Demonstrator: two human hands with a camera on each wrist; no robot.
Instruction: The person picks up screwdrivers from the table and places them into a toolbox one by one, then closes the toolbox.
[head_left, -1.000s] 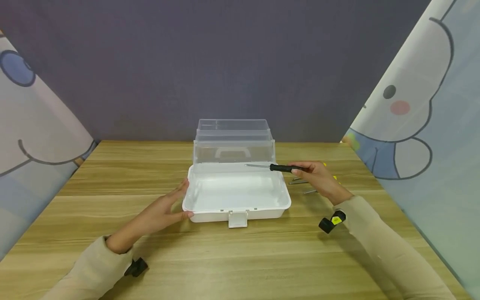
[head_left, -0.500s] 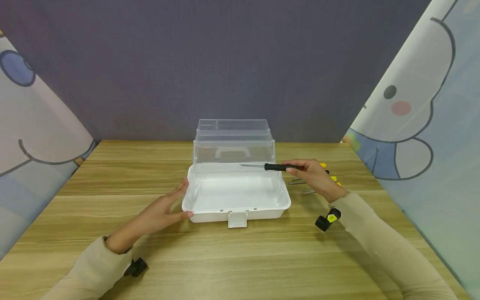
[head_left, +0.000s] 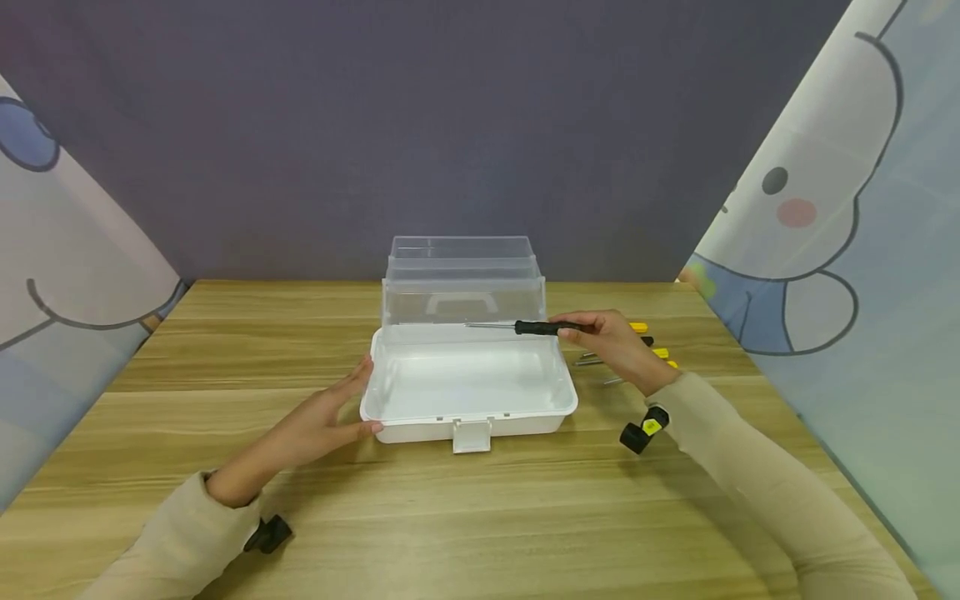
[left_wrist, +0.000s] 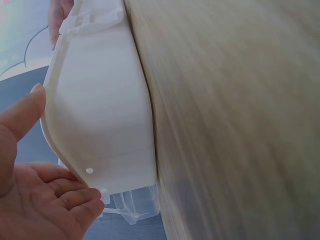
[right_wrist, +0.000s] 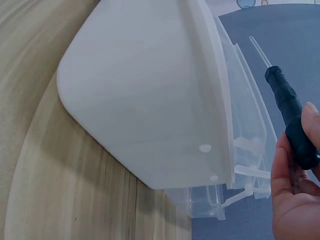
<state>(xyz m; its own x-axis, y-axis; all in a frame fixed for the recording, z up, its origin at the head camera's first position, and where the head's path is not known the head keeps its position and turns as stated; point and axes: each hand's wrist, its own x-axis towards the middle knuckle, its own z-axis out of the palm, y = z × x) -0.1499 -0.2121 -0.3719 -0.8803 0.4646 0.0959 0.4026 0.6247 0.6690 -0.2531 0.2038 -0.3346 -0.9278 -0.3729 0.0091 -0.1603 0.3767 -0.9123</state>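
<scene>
A white toolbox (head_left: 472, 429) stands on the table with its clear lid (head_left: 463, 279) raised at the back. My left hand (head_left: 318, 429) touches the box's left end, thumb at the front corner and relaxed fingers along the side; the left wrist view shows the thumb (left_wrist: 30, 112) against the rim. My right hand (head_left: 611, 342) pinches a screwdriver by its black handle (head_left: 536, 327), holding it above the box's back right part. Its thin metal shaft (right_wrist: 260, 51) points left, apart from the box. The handle's end is partly covered by fingers.
Several more screwdrivers (head_left: 660, 353), with yellow or black handles, lie on the wooden table (head_left: 465, 525) right of the box, partly behind my right hand. A dark partition (head_left: 465, 125) stands behind the table. Cartoon-printed panels (head_left: 810, 200) flank both sides.
My right hand has moved left with the screwdriver, bringing it farther over the box. More of the screwdrivers on the table now show. The left hand stays at the box's end.
</scene>
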